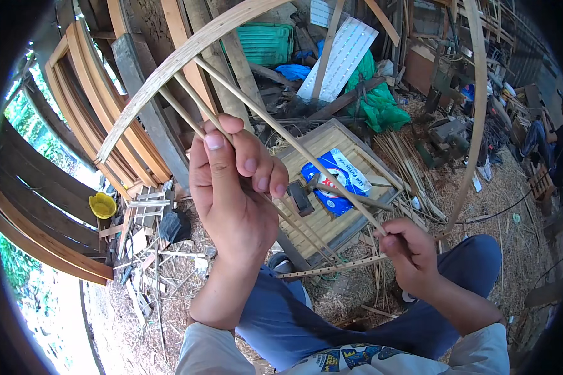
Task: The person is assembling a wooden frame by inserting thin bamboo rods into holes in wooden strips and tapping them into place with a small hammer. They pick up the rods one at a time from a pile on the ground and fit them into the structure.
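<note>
A light wooden frame spans the view: a bent strip [187, 51] arches across the top left, another strip [477, 112] curves down the right, and a strip with a row of holes [334, 270] lies low, near my knees. Thin wooden rods slant down from the arched strip. My left hand [234, 187] is closed around two of them just below the arch. A longer rod [281, 131] passes beyond its fingers. My right hand [413, 253] pinches that rod's lower end, close to the holed strip. Whether the end sits in a hole is hidden by the fingers.
Below the frame, a slatted wooden panel [331, 134] holds a hammer [301, 199] and a blue-and-white plastic bag [350, 175]. Timber frames [75, 81] lean at left near a yellow bowl [103, 205]. Shavings cover the ground. Another person [560, 134] sits far right.
</note>
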